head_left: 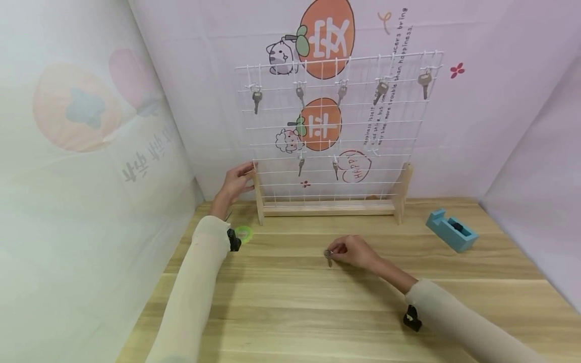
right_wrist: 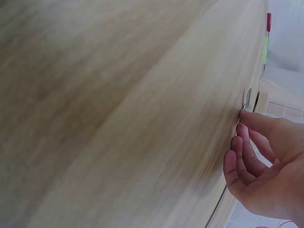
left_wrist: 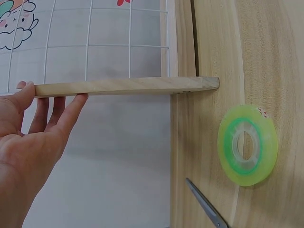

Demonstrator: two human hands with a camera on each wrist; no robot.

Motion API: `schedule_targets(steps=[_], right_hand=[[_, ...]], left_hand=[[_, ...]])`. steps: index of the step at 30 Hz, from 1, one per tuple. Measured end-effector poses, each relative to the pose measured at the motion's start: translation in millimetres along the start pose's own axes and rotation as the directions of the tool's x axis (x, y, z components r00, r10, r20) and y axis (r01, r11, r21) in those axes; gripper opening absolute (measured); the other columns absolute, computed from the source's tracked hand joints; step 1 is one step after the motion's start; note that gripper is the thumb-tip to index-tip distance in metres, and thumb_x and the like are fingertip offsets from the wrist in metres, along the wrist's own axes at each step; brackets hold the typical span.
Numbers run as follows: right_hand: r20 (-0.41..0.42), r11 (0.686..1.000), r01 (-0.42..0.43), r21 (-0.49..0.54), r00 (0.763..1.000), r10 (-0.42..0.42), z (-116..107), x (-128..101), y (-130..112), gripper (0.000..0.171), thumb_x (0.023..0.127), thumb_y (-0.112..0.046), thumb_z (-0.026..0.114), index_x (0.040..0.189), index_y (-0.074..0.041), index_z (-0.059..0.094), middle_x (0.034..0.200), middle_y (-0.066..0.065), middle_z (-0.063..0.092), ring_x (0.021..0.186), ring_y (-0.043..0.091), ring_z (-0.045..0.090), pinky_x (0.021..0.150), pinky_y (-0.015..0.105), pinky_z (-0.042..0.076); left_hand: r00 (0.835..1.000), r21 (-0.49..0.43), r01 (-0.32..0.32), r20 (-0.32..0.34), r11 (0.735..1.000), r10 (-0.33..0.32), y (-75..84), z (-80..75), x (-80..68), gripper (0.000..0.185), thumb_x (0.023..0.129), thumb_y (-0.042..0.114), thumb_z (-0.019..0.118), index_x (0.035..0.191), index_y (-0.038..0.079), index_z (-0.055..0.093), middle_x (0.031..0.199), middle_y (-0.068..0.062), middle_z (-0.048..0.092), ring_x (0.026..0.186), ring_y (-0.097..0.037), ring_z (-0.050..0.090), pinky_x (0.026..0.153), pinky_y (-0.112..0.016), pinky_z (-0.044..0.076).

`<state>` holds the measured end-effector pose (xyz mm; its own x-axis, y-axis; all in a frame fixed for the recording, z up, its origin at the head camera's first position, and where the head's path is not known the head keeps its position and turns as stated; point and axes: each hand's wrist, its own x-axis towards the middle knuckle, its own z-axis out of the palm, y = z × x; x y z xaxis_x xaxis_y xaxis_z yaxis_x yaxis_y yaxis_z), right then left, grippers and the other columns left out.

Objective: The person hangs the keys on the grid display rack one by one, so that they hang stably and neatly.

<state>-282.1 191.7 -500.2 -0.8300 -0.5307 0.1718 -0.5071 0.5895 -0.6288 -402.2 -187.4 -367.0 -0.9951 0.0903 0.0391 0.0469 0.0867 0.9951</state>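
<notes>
Two cream sleeves enter from the lower edge of the head view, each with a small black wrist camera.

Right hand (head_left: 358, 251): low over the desk (head_left: 290, 312), near its middle; fingertips pinch a small metal key (head_left: 328, 257) whose blade rests on the wood. In the right wrist view the fingers (right_wrist: 247, 156) curl inward, with a sliver of metal at their tips.

Left hand (head_left: 236, 182): at the left wooden post (head_left: 259, 196) of the rack; fingers straight and spread, resting along the post's edge and bracing it, as the left wrist view shows (left_wrist: 52, 114). Nothing is clasped.

Wire grid rack (head_left: 336, 131): white mesh upright in a wooden base at the back of the desk. Five keys hang along the upper row (head_left: 256, 100), two more on a lower row (head_left: 301, 165); the lower-right area of the mesh shows none.

Tape roll (left_wrist: 247, 145): green, flat on the desk just beside the rack's left foot.
Scissors (left_wrist: 206, 209): only a blade tip visible, near the roll.
Tape dispenser (head_left: 451, 230): blue, well apart at the right.

Risks, as judged: the key is thin and lies flat, so a fingertip pinch may slip and drop it. The rack stands on narrow feet; a push on the mesh could tip it or set the hanging keys swinging off their hooks if the left hand lets go. The left forearm passes close over the tape roll and may nudge it.
</notes>
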Motion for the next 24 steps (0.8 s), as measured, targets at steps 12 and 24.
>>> schedule_targets(steps=[12, 24], right_hand=[[0.023, 1.000, -0.002, 0.001, 1.000, 0.002, -4, 0, -8, 0.016, 0.089, 0.002, 0.079, 0.104, -0.001, 0.077, 0.087, 0.005, 0.074, 0.078, 0.014, 0.068, 0.068, 0.020, 0.055], [-0.009, 1.000, 0.028, 0.013, 1.000, -0.028, -1, 0, -3, 0.008, 0.092, 0.001, 0.076, 0.093, -0.005, 0.072, 0.085, 0.002, 0.074, 0.075, 0.008, 0.066, 0.063, 0.021, 0.053]], left_hand=[[0.999, -0.017, 0.036, 0.014, 0.999, -0.036, 11.2, 2.0, -7.1, 0.046, 0.109, 0.009, 0.053, 0.155, 0.009, 0.048, 0.163, -0.015, 0.040, 0.148, -0.033, 0.041, 0.113, -0.058, 0.044], [0.999, -0.005, 0.037, -0.008, 0.999, -0.037, 4.0, 1.2, -0.7, 0.045, 0.109, 0.011, 0.053, 0.154, 0.012, 0.052, 0.161, -0.013, 0.042, 0.148, -0.030, 0.041, 0.113, -0.056, 0.045]])
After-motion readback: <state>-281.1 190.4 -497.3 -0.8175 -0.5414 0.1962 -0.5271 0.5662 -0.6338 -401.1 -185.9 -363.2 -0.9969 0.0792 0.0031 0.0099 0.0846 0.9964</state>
